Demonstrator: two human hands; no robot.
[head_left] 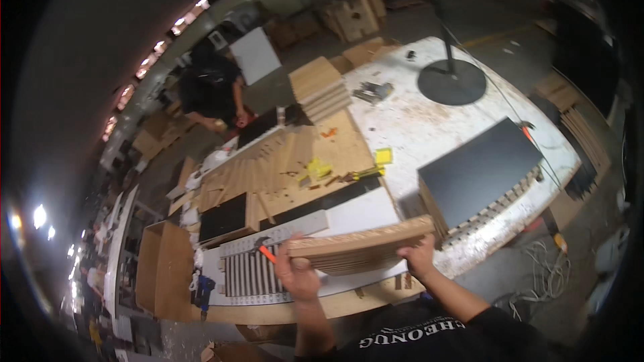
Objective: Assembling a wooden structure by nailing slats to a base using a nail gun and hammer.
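Between my two hands is a stack of long brown wooden boards, raised at the near side of the worktable, its layered edges showing. My left hand grips its left end, fingers wrapped around the corner. At the opposite end my right hand holds on, thumb against the boards. Beside my left hand lies a hammer with an orange-and-black handle. Under and left of that hand is a white panel with a row of grey metal strips.
A stack of dark-topped panels sits right of my hands. Farther off are a round black stand base, a pale board stack and yellow packets. A blue power tool is at left. Another person works across the table.
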